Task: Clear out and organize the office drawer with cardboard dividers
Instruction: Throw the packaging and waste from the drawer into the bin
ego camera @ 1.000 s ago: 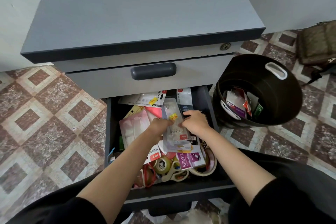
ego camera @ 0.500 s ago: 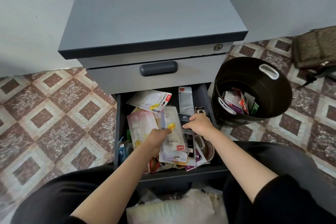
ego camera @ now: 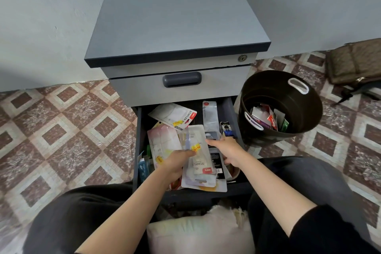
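While I watch through the head view, a grey laminate pedestal cabinet (ego camera: 179,16) stands on diamond-patterned brown floor tiles (ego camera: 61,130) against a pale wall. Its lower drawer (ego camera: 138,130) is open and cluttered. A glossy white pack (ego camera: 175,116) at the back reads "STAPLER". The left hand (ego camera: 177,161) pinches a clear stapler blister pack (ego camera: 199,163) above the drawer. The right hand (ego camera: 225,148) lies bent on dark packaging, and I cannot tell its grip. A round black bin (ego camera: 305,126) sits just beside the drawer

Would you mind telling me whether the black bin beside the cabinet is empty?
Not empty: the black bin holds several packets at its bottom.
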Demonstrator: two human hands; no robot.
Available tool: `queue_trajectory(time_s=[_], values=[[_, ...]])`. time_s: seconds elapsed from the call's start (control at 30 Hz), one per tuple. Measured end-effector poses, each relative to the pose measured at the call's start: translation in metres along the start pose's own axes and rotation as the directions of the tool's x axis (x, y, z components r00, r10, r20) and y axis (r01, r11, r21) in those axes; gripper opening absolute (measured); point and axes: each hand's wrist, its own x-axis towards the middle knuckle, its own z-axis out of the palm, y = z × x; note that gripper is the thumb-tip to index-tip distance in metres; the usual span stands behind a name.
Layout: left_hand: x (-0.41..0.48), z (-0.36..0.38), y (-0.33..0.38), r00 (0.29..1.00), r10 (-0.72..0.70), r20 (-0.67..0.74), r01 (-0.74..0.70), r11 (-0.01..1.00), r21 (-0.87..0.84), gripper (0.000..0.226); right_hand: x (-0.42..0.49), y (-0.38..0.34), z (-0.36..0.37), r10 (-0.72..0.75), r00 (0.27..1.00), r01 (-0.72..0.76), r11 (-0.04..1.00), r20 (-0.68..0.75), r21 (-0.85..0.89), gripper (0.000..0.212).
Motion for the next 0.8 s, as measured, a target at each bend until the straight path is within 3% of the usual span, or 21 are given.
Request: queue_trajectory(time_s=[0.17, 0.23, 0.4, 0.67, 0.8], values=[[-0.016, 0.009, -0.005, 0.991, 0.106, 0.08, -0.107, 0.994, 0.009, 0.07, -0.008, 0.005, -0.003, -0.04, 0.998, 0.043, 0.998, 0.055, -0.038, 0.071], [-0.019, 0.011, -0.008, 0.987, 0.118, 0.112, -0.123, 0.992, 0.031, 0.075, -0.014, 0.007, -0.003, -0.04, 0.995, 0.045, 0.998, 0.086, -0.051, 0.077], [-0.03, 0.018, -0.009, 0.979, 0.17, 0.113, -0.17, 0.985, -0.008, 0.08, -0.026, 0.008, -0.003, -0.111, 0.991, 0.111, 0.994, 0.071, 0.006, 0.064], [-0.043, 0.03, -0.001, 0.961, 0.269, 0.06, -0.269, 0.963, -0.01, 0.074, -0.038, 0.005, -0.011, -0.169, 0.982, 0.167, 0.986, 0.09, 0.029, 0.077], [-0.048, 0.041, 0.006, 0.931, 0.347, 0.116, -0.353, 0.935, 0.037, 0.064, -0.046, 0.003, -0.023, -0.236, 0.972, 0.234, 0.97, 0.012, 0.062, 0.04]])
